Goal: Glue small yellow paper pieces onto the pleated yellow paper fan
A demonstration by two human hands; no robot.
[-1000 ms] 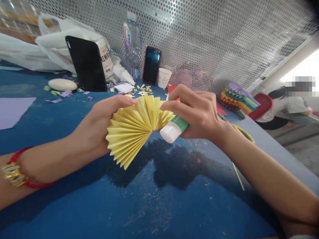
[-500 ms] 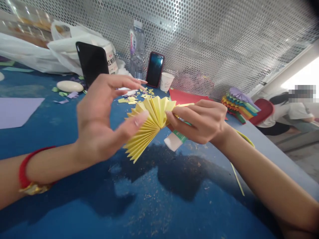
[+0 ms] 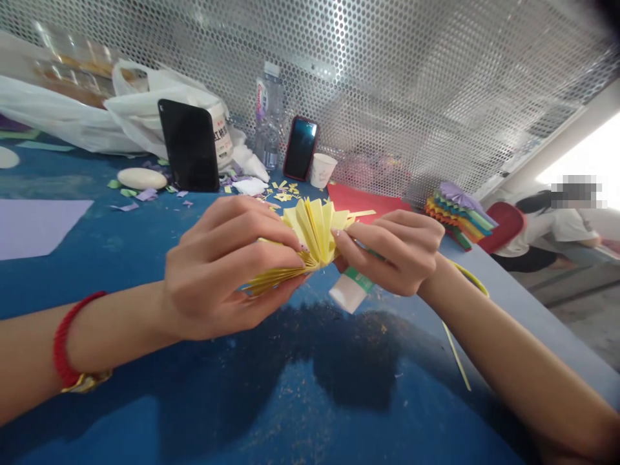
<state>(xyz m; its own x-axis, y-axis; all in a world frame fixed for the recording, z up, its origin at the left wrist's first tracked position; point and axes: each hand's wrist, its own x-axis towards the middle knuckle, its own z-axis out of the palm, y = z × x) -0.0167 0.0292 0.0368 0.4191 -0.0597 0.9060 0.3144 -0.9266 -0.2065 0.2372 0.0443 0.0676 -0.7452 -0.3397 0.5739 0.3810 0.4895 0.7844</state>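
A pleated yellow paper fan (image 3: 312,236) is held above the blue table (image 3: 290,400). My left hand (image 3: 227,268) pinches its left pleats, fingers closed over them. From the other side, my right hand (image 3: 394,248) grips the fan's right edge between thumb and fingers. A glue stick (image 3: 351,290) with a white cap and green label is tucked in that same palm. A red bracelet circles my left wrist.
At the back stand a black phone (image 3: 190,145), a red-cased phone (image 3: 300,148), a water bottle (image 3: 268,116), a paper cup (image 3: 322,170) and white plastic bags (image 3: 140,103). A stack of coloured pleated fans (image 3: 458,206), red paper (image 3: 365,197), lilac paper (image 3: 36,226) and scraps lie around. Another person sits far right.
My left hand let go of the fan, opened, then closed on its left pleats again. The fan has folded narrower and tilted flatter.
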